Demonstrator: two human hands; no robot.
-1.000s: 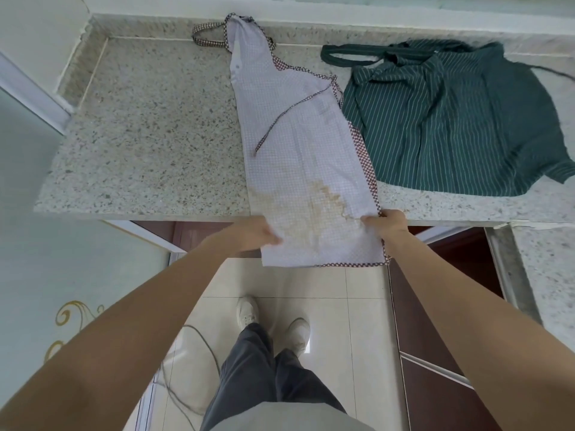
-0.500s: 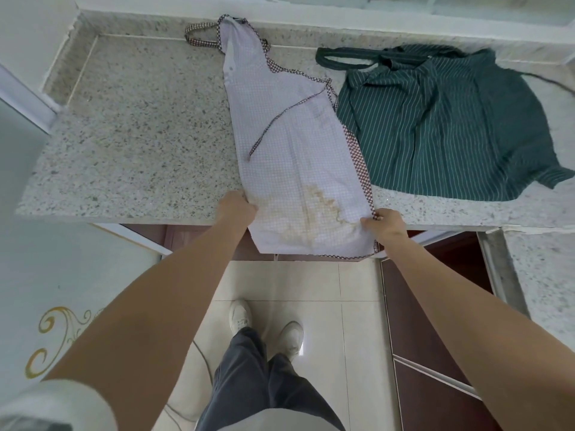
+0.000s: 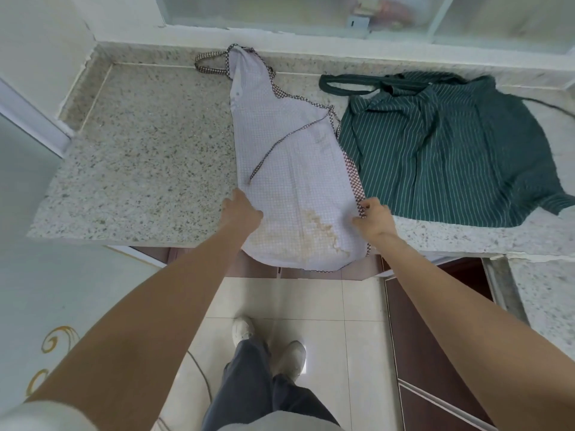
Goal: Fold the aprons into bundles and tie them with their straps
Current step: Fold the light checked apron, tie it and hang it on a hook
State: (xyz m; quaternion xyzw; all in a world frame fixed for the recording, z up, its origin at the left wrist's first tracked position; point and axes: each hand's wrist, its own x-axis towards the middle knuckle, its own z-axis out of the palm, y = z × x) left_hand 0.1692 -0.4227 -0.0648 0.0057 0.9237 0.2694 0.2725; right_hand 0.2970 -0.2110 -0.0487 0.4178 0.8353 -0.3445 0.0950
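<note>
A pale checked apron, folded lengthwise with brown checked trim and a tan stain near its hem, lies down the granite counter. Its hem hangs over the front edge. A thin strap crosses its top surface. My left hand grips the apron's left edge near the counter's front. My right hand pinches the trimmed right edge at the same height. A dark green striped apron lies spread to the right, touching the checked one.
A raised granite lip and a window sill run along the counter's back. A white wall closes the left end. Below the counter are brown cabinet doors, a tiled floor and my feet. A cord lies on the floor.
Both hands have slid up the apron's side edges from the hanging hem to the counter's front edge, and the hem now sags loosely over the edge.
</note>
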